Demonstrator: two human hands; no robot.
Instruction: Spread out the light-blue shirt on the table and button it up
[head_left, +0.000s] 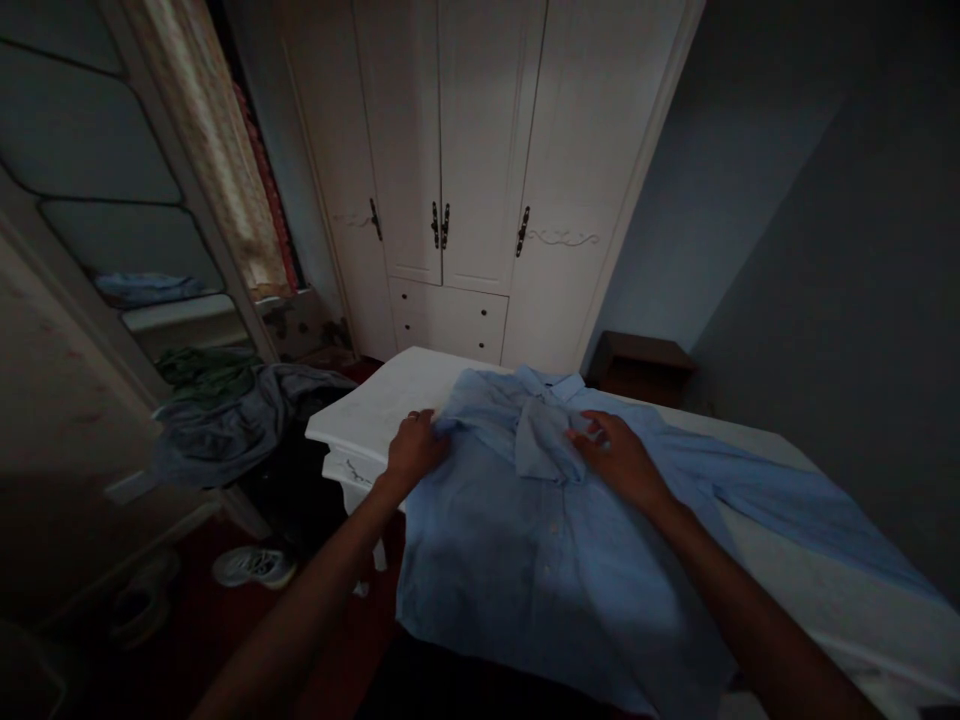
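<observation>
A light blue button-up shirt (487, 540) lies spread on a white table, its collar at the far side and its lower hem hanging over the near edge. One sleeve is folded across the chest, with its cuff (540, 450) near the middle. My left hand (416, 447) is closed on the shirt's left edge by the folded sleeve; its fingertips are partly hidden. Over the right chest, beside the cuff, my right hand (619, 460) has its fingers curved and apart, with no cloth visibly gripped. The other sleeve (810, 500) stretches out to the right along the table.
The white table (375, 395) has a carved front edge. Left of it, grey and green clothes (225, 410) are heaped before a mirror (135, 250). A sneaker (255, 567) lies on the red floor. Behind stand a white wardrobe (480, 150) and a brown nightstand (645, 355).
</observation>
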